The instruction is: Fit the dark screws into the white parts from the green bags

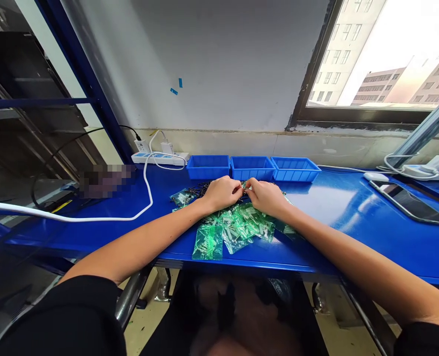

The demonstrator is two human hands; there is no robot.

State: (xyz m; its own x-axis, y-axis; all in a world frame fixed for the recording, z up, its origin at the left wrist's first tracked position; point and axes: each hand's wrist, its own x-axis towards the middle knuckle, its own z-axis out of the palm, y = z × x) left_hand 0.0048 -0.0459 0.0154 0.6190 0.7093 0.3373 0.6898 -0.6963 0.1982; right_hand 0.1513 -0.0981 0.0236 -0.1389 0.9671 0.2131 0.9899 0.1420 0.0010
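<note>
My left hand (224, 193) and my right hand (264, 196) meet over a pile at the middle of the blue table. Both have their fingers pinched together, fingertips nearly touching; whatever lies between them is too small to make out. Under and in front of the hands spread several clear and green plastic packets (241, 221) with small pale pieces inside. One packet with a green stripe (207, 242) lies flat near the front edge. Dark screw-like pieces (200, 190) are heaped behind and beside my left hand, partly hidden by it.
Three blue bins (208, 167) stand in a row behind the pile. A power strip (160, 158) with chargers sits at the back left, its white cable (104, 218) crossing the table's left side. On the right lie a phone (412, 201) and a white object (375, 176).
</note>
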